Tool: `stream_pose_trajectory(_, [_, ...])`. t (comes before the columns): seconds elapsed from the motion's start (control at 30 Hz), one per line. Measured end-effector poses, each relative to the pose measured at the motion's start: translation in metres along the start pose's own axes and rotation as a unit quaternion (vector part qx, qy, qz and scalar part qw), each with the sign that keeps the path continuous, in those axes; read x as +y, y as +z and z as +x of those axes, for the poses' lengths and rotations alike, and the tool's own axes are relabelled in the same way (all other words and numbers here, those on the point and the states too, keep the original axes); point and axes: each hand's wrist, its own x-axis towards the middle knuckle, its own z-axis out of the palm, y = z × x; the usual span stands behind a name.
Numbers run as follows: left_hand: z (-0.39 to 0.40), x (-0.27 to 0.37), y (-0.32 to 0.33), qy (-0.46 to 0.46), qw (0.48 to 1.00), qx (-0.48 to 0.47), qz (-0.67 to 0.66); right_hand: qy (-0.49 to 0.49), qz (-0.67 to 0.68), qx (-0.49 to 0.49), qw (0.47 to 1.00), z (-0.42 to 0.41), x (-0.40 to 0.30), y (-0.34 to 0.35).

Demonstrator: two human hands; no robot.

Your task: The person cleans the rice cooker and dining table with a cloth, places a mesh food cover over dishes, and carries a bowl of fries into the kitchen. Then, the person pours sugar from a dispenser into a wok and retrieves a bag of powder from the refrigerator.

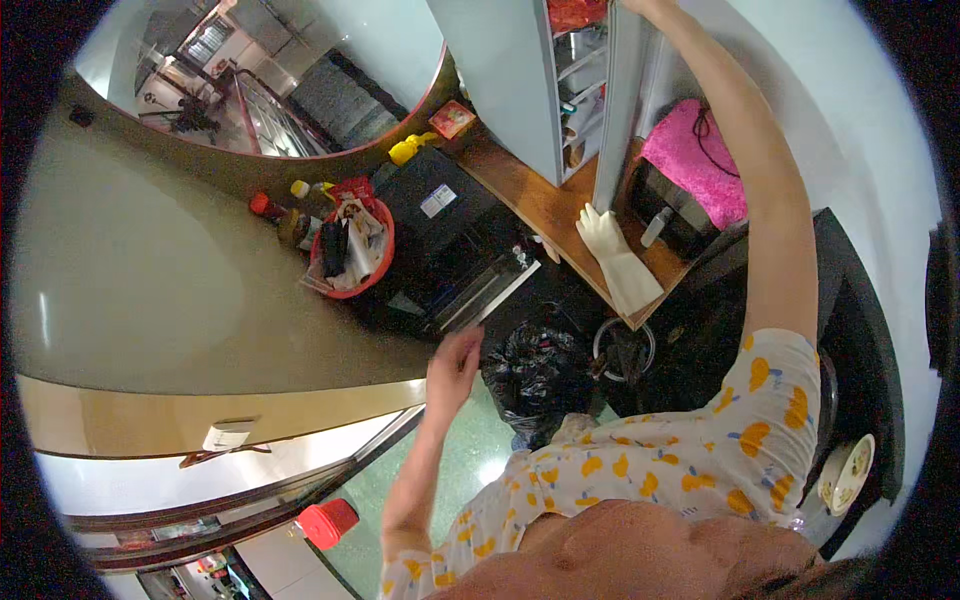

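At the top edge of the view, my right hand (646, 4) reaches the upper part of a narrow cabinet door (619, 112); its fingers are cut off, so the grip is hidden. The door stands ajar on a pale grey cabinet (502, 75), and shelves with packed items show through the gap. My left hand (456, 367) is blurred, with fingers loosely curled. It hovers by the light-coloured edge strip (499, 296) of a black box-like unit (442, 225). No object shows in it. A cream rubber glove (626, 274) lies on the wooden counter (517, 180) below the door.
A red basket (391, 240) of packets and several bottles stand left of the black unit. A black plastic bag (532, 375) sits before me. Pink cloth (697, 150) covers a black appliance at right. A bowl (847, 472) and a red-lidded container (328, 523) are lower down.
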Motion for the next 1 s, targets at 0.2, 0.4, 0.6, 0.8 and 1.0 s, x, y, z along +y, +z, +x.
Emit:
stream_pose_trajectory(0.2, [0.188, 0.131, 0.018, 0.276, 0.945, -0.054, 0.17, 0.137, 0.145, -0.029, 0.979, -0.022, 0.004, -0.029])
stream_pose_trajectory(0.4, [0.355, 0.195, 0.083, 0.406, 0.846, 0.076, 0.338, 0.126, 0.192, 0.009, 0.973, -0.031, 0.0, -0.036])
stream_pose_trajectory(0.6, [0.469, 0.199, 0.112, 0.447, 0.619, 0.233, 0.603, 0.115, 0.201, 0.023, 0.972, -0.038, -0.018, -0.047])
stream_pose_trajectory(0.8, [0.499, 0.198, 0.112, 0.384, 0.637, 0.151, 0.652, 0.104, 0.184, 0.009, 0.977, -0.038, -0.021, -0.052])
stream_pose_trajectory(1.0, [0.497, 0.21, 0.102, 0.404, 0.753, 0.209, 0.475, 0.124, 0.208, -0.015, 0.97, -0.034, -0.022, -0.061])
